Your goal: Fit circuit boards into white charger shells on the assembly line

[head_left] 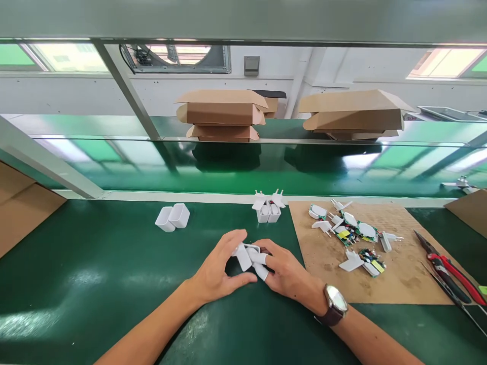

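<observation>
Above the green bench, a small white plastic charger housing (243, 256) is held between both my hands. My left hand (217, 267) curls around its left side, fingers at the far edge and thumb lying low beneath it. From the right, my right hand (286, 267) grips the housing with its fingertips, some covered by white finger cots (259, 257). Fingers hide part of the piece, so what sits inside it cannot be made out. Straight ahead stand two white housings with plug pieces on top (268, 209). Two more white housings (173, 218) rest to the left.
On the right, a brown cardboard sheet (323, 284) carries several circuit boards (367, 231) with white plug parts. Red-handled pliers (449, 268) and tweezers (470, 317) lie at its right edge. Cardboard boxes (220, 112) sit on the shelf behind; another box (26, 213) is at far left.
</observation>
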A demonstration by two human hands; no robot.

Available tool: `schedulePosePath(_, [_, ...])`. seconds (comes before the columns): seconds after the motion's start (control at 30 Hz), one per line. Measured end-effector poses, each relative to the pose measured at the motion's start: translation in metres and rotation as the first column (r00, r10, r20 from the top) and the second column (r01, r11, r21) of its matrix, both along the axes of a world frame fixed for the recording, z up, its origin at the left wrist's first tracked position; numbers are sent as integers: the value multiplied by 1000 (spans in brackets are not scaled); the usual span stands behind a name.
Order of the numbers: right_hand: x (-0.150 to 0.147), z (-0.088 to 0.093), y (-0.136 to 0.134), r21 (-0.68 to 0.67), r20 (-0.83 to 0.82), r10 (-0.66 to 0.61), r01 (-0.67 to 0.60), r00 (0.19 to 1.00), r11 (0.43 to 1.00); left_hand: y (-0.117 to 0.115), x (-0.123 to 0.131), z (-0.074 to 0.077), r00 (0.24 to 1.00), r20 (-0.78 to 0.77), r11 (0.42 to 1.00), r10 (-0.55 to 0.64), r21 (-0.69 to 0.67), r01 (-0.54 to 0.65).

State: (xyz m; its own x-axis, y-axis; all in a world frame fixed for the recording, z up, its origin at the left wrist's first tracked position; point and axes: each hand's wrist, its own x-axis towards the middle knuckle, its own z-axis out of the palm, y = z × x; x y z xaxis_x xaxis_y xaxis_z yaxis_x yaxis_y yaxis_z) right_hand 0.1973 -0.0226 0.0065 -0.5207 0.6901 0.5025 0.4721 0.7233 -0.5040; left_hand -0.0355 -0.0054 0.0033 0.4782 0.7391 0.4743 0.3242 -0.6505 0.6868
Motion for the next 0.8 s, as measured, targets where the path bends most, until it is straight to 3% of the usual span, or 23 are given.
schedulePosePath(0.13, [-3,-3,1,14,-63,-37,38,997,999,-1,-1,4,997,-41,997,62,38,-60])
schedulePosePath(0.47, [-4,-3,-2,12,125,-55,54,991,998,4,-2,8,998,-37,995,41,95,-37])
schedulePosePath(0.7, [-3,-8,1,-120,-103,-20,8,994,993,4,-6,1,996,-52,997,72,-18,-73])
schedulePosePath(0.8, [-7,-8,3,-324,-302,-70,-33,951,945,3,-4,-5,994,-19,994,104,-14,-104])
